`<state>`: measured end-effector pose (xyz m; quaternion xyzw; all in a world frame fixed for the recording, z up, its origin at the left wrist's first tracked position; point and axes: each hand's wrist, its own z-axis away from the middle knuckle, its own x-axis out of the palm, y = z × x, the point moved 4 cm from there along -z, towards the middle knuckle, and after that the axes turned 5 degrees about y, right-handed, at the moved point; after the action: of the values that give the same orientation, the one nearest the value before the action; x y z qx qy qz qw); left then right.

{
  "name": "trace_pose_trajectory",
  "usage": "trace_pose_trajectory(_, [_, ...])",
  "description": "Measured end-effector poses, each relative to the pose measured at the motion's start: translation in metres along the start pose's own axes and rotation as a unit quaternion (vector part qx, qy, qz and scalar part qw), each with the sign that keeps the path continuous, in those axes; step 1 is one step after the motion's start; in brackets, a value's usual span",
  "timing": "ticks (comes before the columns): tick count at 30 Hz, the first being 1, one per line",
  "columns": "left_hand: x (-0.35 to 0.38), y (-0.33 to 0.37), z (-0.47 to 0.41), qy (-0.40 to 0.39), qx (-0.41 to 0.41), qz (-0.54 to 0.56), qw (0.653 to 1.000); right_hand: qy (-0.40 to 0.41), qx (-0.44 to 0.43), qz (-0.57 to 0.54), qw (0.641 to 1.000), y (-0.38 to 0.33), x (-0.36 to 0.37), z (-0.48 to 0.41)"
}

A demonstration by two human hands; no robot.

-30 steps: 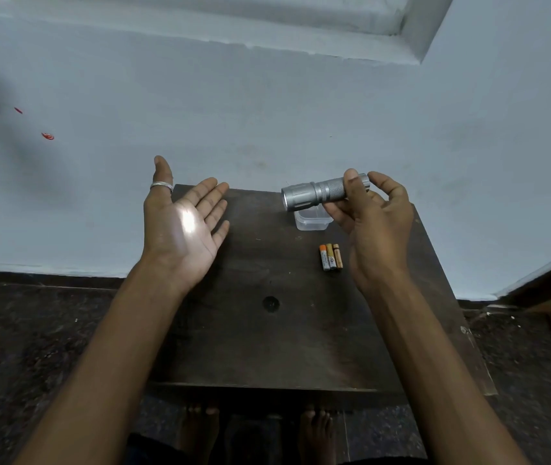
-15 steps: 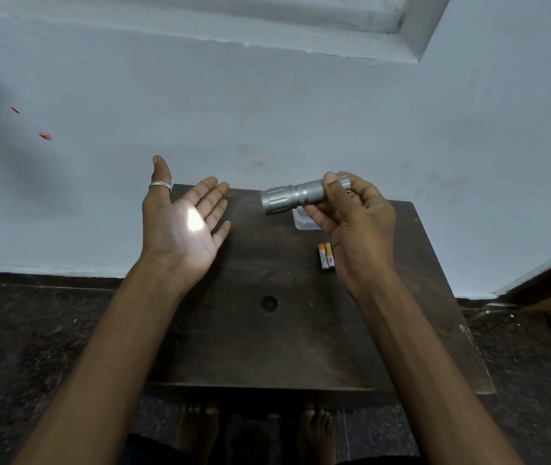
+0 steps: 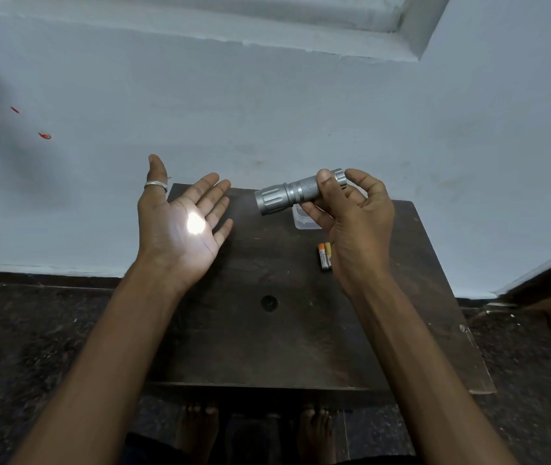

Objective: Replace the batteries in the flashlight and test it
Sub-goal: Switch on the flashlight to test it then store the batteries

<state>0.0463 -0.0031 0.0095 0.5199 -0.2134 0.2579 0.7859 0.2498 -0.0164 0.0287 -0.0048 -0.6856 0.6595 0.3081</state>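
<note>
My right hand (image 3: 354,226) grips the tail end of a silver flashlight (image 3: 284,195), held level above the far part of the dark wooden table (image 3: 267,330) with its head pointing left. The flashlight is lit: a bright spot falls on the palm of my left hand (image 3: 180,229). That hand is held open, palm up, fingers spread, with a silver ring on the thumb. Small orange-tipped batteries (image 3: 323,256) lie on the table just left of my right wrist, partly hidden by it.
A small clear plastic container (image 3: 302,220) sits on the table under the flashlight, mostly hidden by my right hand. A round hole (image 3: 269,303) marks the table's middle. A pale wall stands right behind the table. Dark speckled floor surrounds it; bare feet show under the near edge.
My right hand has carried the flashlight leftward, closer to my left palm, covering one more battery. The light spot on the palm has grown brighter. The left hand has stayed put.
</note>
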Motion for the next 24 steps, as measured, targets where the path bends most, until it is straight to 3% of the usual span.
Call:
trace_pose_trajectory(12, [0.0028, 0.0007, 0.0043, -0.091, 0.001, 0.045, 0.995, 0.018, -0.041, 0.027, 0.999, 0.0008, -0.0061, -0.0032])
trace_pose_trajectory(20, [0.003, -0.0001, 0.0026, -0.075, -0.002, 0.05, 0.996, 0.01, -0.014, 0.002, 1.0, -0.0014, -0.0042, -0.0018])
trace_pose_trajectory(24, [-0.0008, -0.0024, -0.0002, -0.02, 0.0, 0.015, 1.0, -0.004, 0.003, -0.022, 1.0, -0.0028, -0.0011, -0.0005])
